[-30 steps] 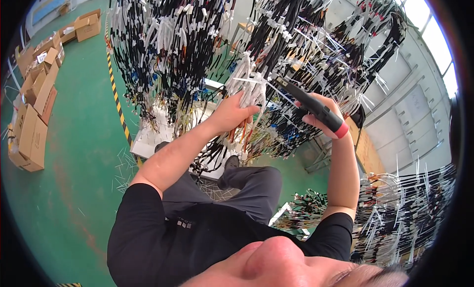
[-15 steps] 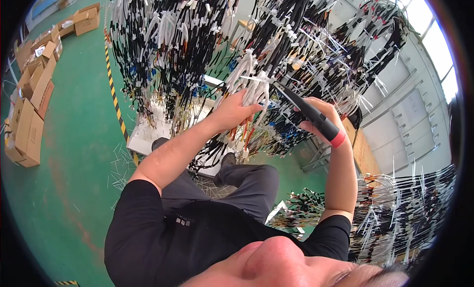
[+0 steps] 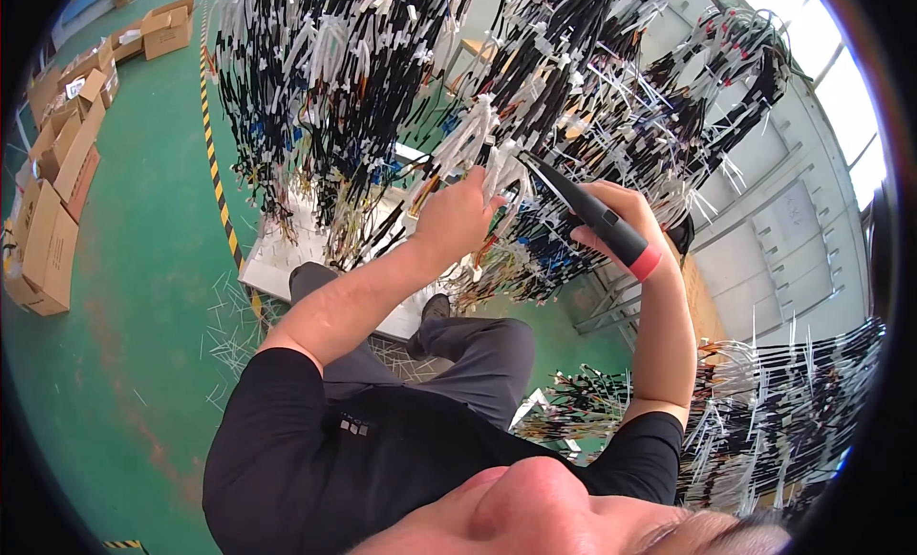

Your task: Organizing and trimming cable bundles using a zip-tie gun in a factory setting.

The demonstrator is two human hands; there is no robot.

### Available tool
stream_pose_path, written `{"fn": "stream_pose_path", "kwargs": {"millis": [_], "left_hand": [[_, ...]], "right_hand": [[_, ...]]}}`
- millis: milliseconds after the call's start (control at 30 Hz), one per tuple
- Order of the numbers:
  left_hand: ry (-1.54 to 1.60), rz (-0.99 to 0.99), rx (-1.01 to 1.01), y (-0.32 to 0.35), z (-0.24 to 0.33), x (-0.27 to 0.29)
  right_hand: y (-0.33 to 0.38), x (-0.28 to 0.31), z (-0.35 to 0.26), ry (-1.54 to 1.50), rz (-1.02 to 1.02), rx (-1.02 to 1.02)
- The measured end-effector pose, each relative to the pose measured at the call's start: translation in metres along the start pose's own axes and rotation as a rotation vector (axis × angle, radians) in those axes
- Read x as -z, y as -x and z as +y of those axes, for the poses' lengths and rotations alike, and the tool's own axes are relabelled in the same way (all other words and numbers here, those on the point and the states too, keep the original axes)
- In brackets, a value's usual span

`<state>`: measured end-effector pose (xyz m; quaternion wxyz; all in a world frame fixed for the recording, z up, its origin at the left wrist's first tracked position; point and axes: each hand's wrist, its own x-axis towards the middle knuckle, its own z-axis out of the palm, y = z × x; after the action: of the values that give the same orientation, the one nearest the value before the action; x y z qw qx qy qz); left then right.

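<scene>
My left hand [image 3: 455,217] is closed around a bundle of white-sleeved wires [image 3: 501,173] hanging from a dense mass of harnesses. The fingertips are partly hidden by the wires. In my right hand [image 3: 623,203] is a black cable tie gun [image 3: 604,221] with a tapered nose and a red end. Its nose points up and left, with the tip close beside the white bundle; whether they touch I cannot tell. Black hanging wire harnesses [image 3: 535,87] with white connectors and ties surround both hands.
More harnesses [image 3: 334,96] hang at the left over a white tray [image 3: 272,264], and others [image 3: 774,412] at the lower right. Open cardboard boxes [image 3: 53,240] line the far left. Cut white tie ends [image 3: 239,330] litter the green floor near a yellow-black striped line [image 3: 217,173].
The white strip that stuck out leftward above my left hand no longer shows there. My left hand has turned slightly, and its fingers are drawn in closer. The tie gun has shifted a little.
</scene>
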<state>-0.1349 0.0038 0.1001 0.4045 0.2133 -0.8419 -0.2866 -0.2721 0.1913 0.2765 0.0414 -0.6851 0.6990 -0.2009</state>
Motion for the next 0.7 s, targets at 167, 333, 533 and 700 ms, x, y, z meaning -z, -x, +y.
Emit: {"fn": "stream_pose_path", "kwargs": {"millis": [167,333,533,700], "left_hand": [[-0.037,-0.034,0.022,-0.002,-0.002,0.007],[0.013,-0.07,0.093,-0.003,-0.006,0.014],[0.904,-0.349,0.208,-0.01,-0.033,0.015],[1.126,-0.536,0.306,-0.017,-0.043,0.021]], "right_hand": [[0.003,-0.007,0.003,0.021,0.062,-0.13],[0.014,-0.025,0.016,0.334,0.235,0.021],[0.029,-0.045,0.019,0.468,0.373,0.119],[0.03,-0.053,0.008,0.527,0.485,0.233]]}}
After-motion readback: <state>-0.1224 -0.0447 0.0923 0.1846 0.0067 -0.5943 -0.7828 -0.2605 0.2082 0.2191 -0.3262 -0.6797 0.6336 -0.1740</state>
